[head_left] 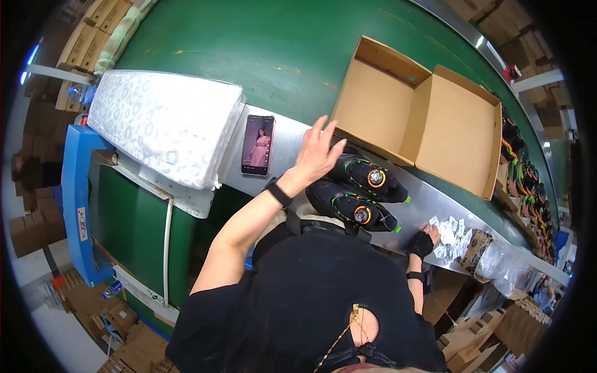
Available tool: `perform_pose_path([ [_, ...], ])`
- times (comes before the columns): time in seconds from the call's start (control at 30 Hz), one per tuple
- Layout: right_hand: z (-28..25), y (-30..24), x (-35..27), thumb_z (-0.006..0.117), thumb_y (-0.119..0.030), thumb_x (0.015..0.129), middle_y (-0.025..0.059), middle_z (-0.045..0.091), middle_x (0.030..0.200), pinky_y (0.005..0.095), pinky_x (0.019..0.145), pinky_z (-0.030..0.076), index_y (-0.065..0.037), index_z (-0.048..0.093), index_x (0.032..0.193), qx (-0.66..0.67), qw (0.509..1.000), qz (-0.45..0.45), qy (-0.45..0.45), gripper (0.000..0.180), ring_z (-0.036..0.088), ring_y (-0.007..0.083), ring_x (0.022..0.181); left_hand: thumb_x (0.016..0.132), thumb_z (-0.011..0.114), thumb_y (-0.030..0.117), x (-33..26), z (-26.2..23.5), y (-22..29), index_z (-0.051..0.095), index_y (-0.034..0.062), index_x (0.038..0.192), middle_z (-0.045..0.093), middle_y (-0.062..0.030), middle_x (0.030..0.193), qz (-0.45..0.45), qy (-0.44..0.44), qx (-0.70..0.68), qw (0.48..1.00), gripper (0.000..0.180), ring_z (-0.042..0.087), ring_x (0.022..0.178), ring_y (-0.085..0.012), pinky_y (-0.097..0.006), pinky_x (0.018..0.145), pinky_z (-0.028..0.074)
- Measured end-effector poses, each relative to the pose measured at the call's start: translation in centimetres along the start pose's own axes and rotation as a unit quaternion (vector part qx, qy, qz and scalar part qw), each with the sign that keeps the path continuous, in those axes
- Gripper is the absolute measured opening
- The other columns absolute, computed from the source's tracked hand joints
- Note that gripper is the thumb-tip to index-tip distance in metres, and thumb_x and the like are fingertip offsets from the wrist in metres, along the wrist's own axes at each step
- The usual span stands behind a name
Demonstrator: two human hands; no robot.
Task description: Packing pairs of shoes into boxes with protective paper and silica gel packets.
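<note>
Green conveyor is running past my steel table (292, 140). My left hand (316, 154), fingers spread, is hovering at eleven o'clock of the black shoes (364, 189); my gloved right hand (424, 241) is pinching white packets (453, 236), so I'm separating one cleanly.

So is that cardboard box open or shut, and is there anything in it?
Open and empty: the box lies with its lid folded back flat, and only bare brown cardboard shows inside both halves.
</note>
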State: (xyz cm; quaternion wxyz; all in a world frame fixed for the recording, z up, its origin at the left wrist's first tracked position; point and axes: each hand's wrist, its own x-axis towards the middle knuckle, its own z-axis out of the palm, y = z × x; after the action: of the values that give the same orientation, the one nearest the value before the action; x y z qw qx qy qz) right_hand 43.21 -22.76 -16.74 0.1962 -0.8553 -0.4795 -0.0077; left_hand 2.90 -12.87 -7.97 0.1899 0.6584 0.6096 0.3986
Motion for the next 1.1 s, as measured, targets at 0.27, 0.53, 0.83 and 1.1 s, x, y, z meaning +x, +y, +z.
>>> perform_pose_path([
  [0.27, -0.4, 1.0, 1.0, 0.039, -0.021, 0.09, 0.0123, 0.058, 0.08, 0.0302, 0.075, 0.043, -0.001, 0.055, 0.105, 0.245, 0.966, 0.062, 0.061, 0.03, 0.056, 0.0224, 0.077, 0.086, 0.045, 0.011, -4.6, -13.7, -7.2, 0.057, -0.0009, 0.093, 0.057, -0.0138, 0.082, -0.2, 0.159, -0.012, 0.967, 0.018, 0.057, 0.077, -0.0271, -0.034, 0.067, 0.045],
  [0.53, -8.1, -18.8, 5.8, 0.052, -0.016, 0.082, 0.0119, 0.056, 0.097, 0.0283, 0.076, 0.043, -0.005, 0.044, 0.121, 0.301, 0.933, -0.197, -0.018, 0.041, 0.054, 0.0195, 0.086, 0.082, 0.052, 0.039, -7.5, -23.9, -19.1, 0.043, 0.0029, 0.122, 0.035, -0.0185, 0.131, -0.297, 0.053, 0.386, 0.872, 0.055, 0.029, 0.124, -0.0296, -0.056, 0.097, 0.019],
  [0.83, -0.2, -28.5, 2.6, 0.059, -0.032, 0.077, 0.0195, 0.041, 0.125, 0.0542, 0.095, 0.025, -0.015, 0.037, 0.127, -0.044, 0.875, -0.372, -0.305, 0.058, 0.04, 0.032, 0.116, 0.088, 0.043, 0.032, -7.4, -25.0, -21.3, 0.052, 0.0092, 0.115, 0.047, -0.0152, 0.121, -0.214, 0.081, 0.415, 0.881, 0.036, 0.043, 0.114, -0.0323, -0.05, 0.091, 0.031],
  [1.1, -1.2, -29.1, 2.6, 0.059, -0.025, 0.078, 0.0204, 0.044, 0.122, 0.043, 0.092, 0.035, -0.006, 0.041, 0.122, 0.027, 0.872, -0.384, -0.303, 0.051, 0.047, 0.0343, 0.107, 0.086, 0.038, 0.009, -2.3, -34.5, -12.7, 0.051, -0.0036, 0.089, 0.054, -0.0205, 0.076, -0.077, 0.412, 0.348, 0.839, 0.018, 0.053, 0.073, -0.0354, -0.038, 0.067, 0.042],
])
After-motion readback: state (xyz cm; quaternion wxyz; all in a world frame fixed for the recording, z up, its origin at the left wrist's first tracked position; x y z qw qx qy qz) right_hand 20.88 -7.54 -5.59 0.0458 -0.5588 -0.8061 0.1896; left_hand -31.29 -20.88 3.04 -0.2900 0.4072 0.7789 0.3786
